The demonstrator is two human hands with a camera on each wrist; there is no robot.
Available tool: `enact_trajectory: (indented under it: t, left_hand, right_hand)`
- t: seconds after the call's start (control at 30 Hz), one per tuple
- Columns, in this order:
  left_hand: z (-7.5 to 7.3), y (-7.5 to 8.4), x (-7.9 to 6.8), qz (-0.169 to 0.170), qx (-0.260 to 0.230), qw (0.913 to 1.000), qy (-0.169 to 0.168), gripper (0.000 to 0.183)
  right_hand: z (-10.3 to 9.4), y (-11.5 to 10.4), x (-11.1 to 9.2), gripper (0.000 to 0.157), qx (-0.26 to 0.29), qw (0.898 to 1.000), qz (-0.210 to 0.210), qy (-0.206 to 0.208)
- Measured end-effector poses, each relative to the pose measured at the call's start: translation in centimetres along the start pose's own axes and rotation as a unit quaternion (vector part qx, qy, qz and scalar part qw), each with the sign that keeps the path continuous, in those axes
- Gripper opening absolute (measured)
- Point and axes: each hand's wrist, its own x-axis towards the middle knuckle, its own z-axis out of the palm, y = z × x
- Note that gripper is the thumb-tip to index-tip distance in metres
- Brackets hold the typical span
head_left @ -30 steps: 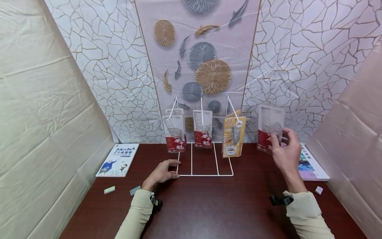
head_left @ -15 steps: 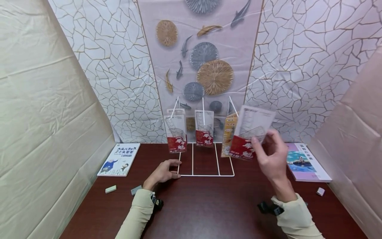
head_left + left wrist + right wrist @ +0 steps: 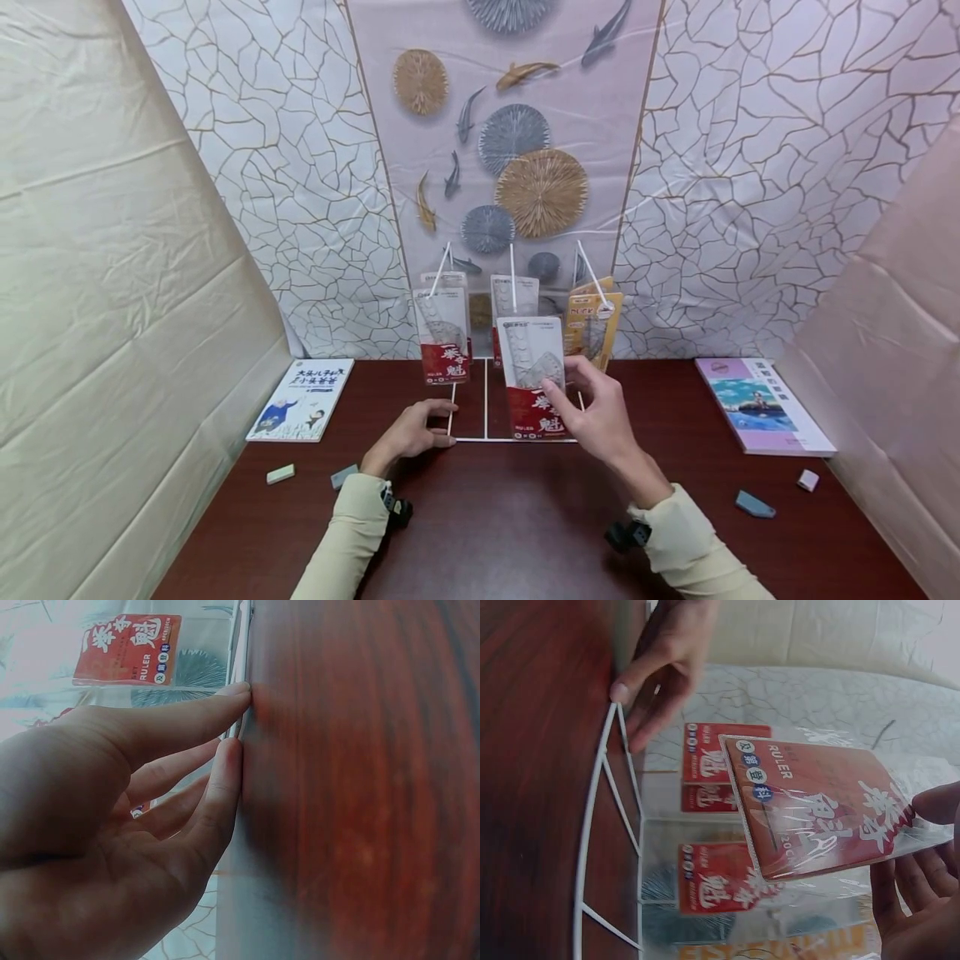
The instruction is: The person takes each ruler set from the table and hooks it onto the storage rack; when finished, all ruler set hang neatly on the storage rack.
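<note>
My right hand [image 3: 603, 408] pinches a ruler set [image 3: 534, 357] in a clear pack with a red lower part, thumb in front and fingers behind. The pack is upright before the white wire display rack [image 3: 467, 439], overlapping its middle hook. Similar red-and-clear ruler sets [image 3: 442, 337] hang on the left hook. Another ruler set [image 3: 517, 290] hangs in the middle, mostly hidden behind the held one. Yellow duck-print packs [image 3: 596, 321] hang on the right hook. My left hand [image 3: 405, 433] rests its thumb [image 3: 236, 690] and fairly straight fingers on the rack's front left base wires.
A white picture book [image 3: 300, 400] lies at the left, a pink-and-white book [image 3: 765, 407] at the right. Small erasers sit near the sides: a green one [image 3: 281, 474], a blue-grey one [image 3: 343, 476], a blue one [image 3: 754, 505] and a white one [image 3: 807, 480]. A patterned curtain closes the back.
My right hand has carried the ruler set from above the right book leftward and down to the front of the rack's middle. The left hand has stayed on the base.
</note>
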Motion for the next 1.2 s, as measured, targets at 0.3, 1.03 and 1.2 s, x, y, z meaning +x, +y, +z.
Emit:
enact_trajectory:
  t: [0.3,1.03,1.2]
  left_hand:
    - [0.3,0.2,0.0,-0.001,-0.009,0.9999,0.005,0.060]
    - [0.4,0.1,-0.2,-0.006,-0.020,0.9998,-0.001,0.060]
    - [0.6,0.1,-0.1,-0.007,-0.020,0.9998,-0.005,0.060]
  right_hand:
    - [1.6,1.1,0.1,0.023,-0.013,1.000,0.018,-0.014]
    - [5.2,8.1,2.4,0.024,-0.060,0.996,0.063,0.020]
    - [5.8,9.4,3.3,0.025,-0.078,0.994,0.074,0.035]
